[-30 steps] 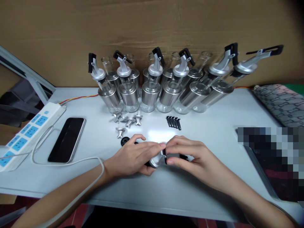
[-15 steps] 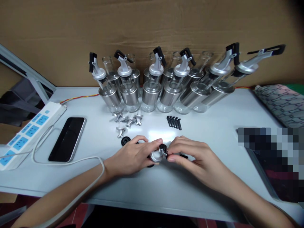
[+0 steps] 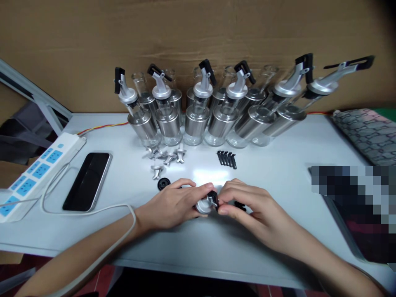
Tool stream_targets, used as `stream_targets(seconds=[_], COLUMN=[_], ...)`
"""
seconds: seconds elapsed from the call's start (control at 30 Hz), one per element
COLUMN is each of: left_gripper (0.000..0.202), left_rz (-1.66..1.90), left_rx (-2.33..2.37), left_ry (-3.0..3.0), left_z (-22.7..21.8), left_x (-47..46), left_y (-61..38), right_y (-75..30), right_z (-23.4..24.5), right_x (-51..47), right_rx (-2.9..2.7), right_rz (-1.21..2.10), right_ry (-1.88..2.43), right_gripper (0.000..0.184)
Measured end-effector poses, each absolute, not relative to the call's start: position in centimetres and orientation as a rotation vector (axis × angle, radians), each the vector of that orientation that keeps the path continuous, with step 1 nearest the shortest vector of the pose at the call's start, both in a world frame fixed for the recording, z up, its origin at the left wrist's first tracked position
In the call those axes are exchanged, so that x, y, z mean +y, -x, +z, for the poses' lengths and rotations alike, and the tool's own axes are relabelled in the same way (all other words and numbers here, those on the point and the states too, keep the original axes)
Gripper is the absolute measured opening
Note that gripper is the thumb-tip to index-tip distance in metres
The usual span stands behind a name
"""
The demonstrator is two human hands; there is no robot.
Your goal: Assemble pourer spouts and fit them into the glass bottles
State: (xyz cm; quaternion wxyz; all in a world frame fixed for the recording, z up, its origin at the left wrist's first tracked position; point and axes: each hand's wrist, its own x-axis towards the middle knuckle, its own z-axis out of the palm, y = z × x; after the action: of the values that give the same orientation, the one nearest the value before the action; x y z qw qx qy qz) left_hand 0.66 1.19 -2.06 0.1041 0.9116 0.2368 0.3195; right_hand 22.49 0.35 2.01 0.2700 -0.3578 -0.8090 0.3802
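A silver pour spout [image 3: 204, 205] with a black lever [image 3: 213, 196] at its tip is held low over the table by my left hand [image 3: 175, 204], whose thumb and fingers close around it. At the lever's right side, my right hand [image 3: 247, 202] is closed in a pinch, its fingertips against the lever. Whatever lies between those fingertips is too small or hidden to make out. Partly under my right hand lies a small black part [image 3: 240, 205]. A round black stopper [image 3: 163, 184] rests by my left fingers. Loose silver spouts [image 3: 157, 171] and a row of black levers [image 3: 227, 159] lie beyond.
Glass bottles with metal sleeves [image 3: 196, 119] line the back, the front ones topped with spouts, before a cardboard panel [image 3: 198, 37]. A phone [image 3: 88, 181] and power strip [image 3: 40, 173] sit left. A white cable [image 3: 102, 205] crosses my left forearm. A dark tablet-like object [image 3: 343, 222] lies right.
Both hands stay nearly in place at the pour spout. My right fingertips have shifted slightly, and more of the small black part beneath my right hand shows.
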Motion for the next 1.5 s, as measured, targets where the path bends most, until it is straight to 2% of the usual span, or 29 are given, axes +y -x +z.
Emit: stream_targets(seconds=[0.27,0.67,1.03,1.33,1.5], left_gripper=[0.063,0.06,0.058,0.07,0.064], left_rz=[0.895,0.91,0.966,0.926,0.921], left_rx=[0.674,0.717,0.715,0.687,0.669], left_ry=[-2.635,-2.671,-2.649,-2.634,-2.659], left_z=[-2.13,-1.86,-1.82,-2.13,-2.11], left_x=[1.2,1.16,1.2,1.11,1.23], left_y=[-0.52,-0.62,-0.63,-0.51,-0.53], right_y=[-22.46,-22.2,-21.9,-21.81,-21.78], right_z=[2.06,1.9,1.67,1.62,1.65], right_x=[0.19,-0.08,-0.11,-0.12,-0.05], right_rx=[-2.224,-2.157,-2.161,-2.142,-2.142], right_rz=[0.958,1.081,0.982,0.985,0.981], right_ry=[0.92,1.017,1.066,1.107,1.104], right_gripper=[0.01,0.011,0.011,0.009,0.01])
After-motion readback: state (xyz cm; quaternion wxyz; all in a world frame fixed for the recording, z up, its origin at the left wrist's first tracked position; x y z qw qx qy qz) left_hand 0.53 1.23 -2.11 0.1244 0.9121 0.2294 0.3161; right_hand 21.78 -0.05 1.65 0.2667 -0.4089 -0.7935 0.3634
